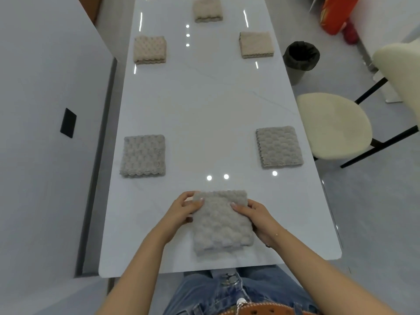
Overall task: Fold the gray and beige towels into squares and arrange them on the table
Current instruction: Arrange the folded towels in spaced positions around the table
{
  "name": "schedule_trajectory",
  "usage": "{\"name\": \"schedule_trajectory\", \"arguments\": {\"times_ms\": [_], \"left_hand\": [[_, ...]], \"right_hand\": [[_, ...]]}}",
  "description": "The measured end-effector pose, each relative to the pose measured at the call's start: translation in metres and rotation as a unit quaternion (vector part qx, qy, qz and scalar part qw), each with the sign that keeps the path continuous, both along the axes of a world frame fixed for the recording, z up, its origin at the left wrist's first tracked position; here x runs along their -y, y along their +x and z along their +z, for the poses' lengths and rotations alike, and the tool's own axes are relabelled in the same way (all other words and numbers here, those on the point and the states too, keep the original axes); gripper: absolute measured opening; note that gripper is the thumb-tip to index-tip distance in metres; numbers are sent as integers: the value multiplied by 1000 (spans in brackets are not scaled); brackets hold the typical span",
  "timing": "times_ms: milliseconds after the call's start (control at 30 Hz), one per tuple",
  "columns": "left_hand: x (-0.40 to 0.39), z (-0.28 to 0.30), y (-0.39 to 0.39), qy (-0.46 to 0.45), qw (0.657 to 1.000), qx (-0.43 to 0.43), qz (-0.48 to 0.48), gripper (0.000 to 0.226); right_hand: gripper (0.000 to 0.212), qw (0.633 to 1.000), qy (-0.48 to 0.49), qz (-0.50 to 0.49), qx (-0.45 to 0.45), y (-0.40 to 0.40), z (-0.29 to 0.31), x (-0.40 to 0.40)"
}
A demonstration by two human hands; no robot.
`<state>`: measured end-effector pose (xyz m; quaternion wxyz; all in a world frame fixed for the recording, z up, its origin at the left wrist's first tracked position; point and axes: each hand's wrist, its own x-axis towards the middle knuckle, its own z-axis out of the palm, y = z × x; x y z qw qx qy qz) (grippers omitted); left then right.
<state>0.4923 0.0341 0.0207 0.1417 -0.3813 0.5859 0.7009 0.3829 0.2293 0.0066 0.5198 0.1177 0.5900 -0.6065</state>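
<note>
Left hand (181,211) clasping the left edge and right hand (256,218) clasping the right edge of a folded gray towel (221,222), square, flat between them on the near end of the white bench (209,105).

Bare arms, blue jeans (204,294), brown belt (272,311).

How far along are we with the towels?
Done: three beige towels and two gray ones lie folded on the table. In hand: left hand and right hand grip the last gray towel. Left: setting it square.
</note>
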Motion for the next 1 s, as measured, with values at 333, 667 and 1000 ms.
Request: {"name": "schedule_trajectory", "arguments": {"times_ms": [333,667,1000], "left_hand": [[-43,-65,43,-136,981,45,131,24],[-48,-71,37,-213,967,42,133,29],[-61,-63,71,-173,978,57,97,17]], "right_hand": [[17,990,132,-15,-55,29,-39,15],[42,951,217,4,-220,25,-48,4],[35,964,220,58,-141,28,-57,-18]]}}
